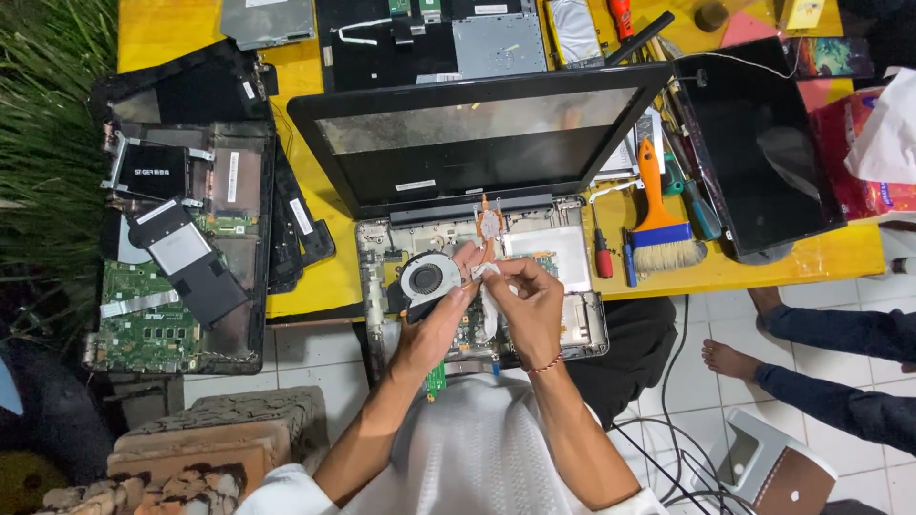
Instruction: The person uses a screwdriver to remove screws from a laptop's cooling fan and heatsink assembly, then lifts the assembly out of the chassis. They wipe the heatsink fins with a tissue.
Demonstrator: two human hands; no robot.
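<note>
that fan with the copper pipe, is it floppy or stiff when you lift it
Probably stiff: the fan assembly stays level in the left hand, its copper pipe sticking out unsupported. Likely light, since fingertips carry it. The thin pipe might bend if pushed.

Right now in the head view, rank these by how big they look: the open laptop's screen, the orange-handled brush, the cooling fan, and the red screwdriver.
1. Laptop screen
2. Orange-handled brush
3. Cooling fan, held in the left hand
4. Red screwdriver

The fan sits nearer the camera, so third versus fourth is less sure.

Fan (426, 279) held over opened laptop (482, 229); second dismantled laptop (181, 248) at nine o'clock, brush (658, 224) and loose screen panel (759, 143) at three.
</note>
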